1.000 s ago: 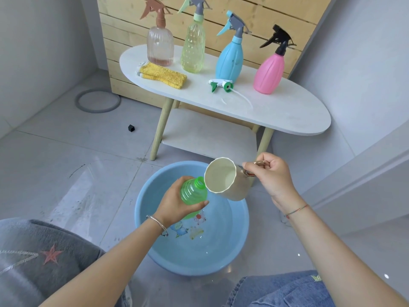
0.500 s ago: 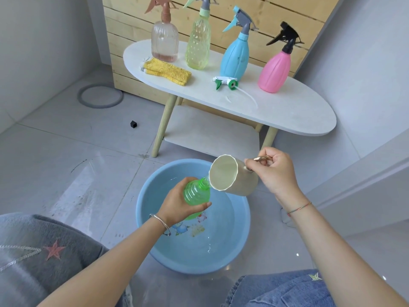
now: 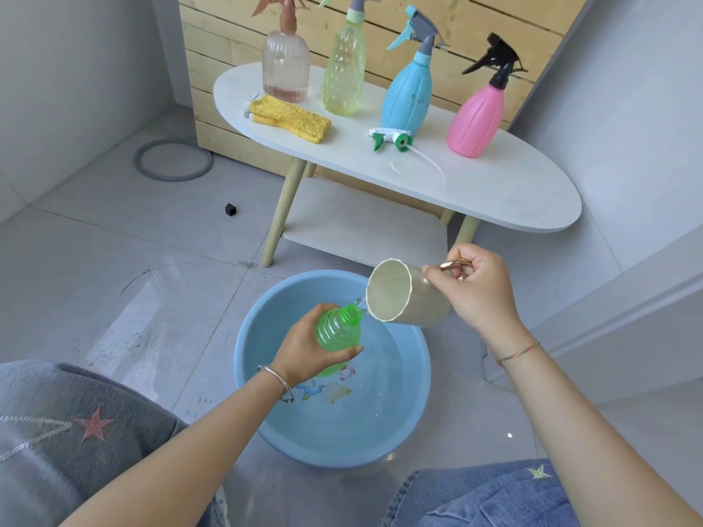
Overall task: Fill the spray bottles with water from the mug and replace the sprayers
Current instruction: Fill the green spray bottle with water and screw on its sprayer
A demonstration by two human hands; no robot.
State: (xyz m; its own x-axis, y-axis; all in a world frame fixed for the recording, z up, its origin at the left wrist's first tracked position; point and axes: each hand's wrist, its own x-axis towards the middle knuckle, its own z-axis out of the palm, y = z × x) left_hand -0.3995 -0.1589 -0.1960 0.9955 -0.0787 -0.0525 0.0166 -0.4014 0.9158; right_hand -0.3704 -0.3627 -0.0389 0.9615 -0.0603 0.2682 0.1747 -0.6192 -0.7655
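The left hand (image 3: 304,348) had its fingers (image 3: 323,308) wrapped round the green bottle (image 3: 338,332), tilted above the blue basin (image 3: 342,439), neck just beside the mug (image 3: 407,298) rim. The right hand (image 3: 479,287) had its fingers curled on the handle, pouring water. The green sprayer (image 3: 392,138) lay on the surface (image 3: 494,184).

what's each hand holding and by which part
The left hand grips the green bottle round its body, below the open neck. The right hand holds the mug by its handle.

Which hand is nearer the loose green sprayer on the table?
Right. The right hand, holding the mug, is below the sprayer by the table edge; the left hand grips the green bottle lower, over the basin.
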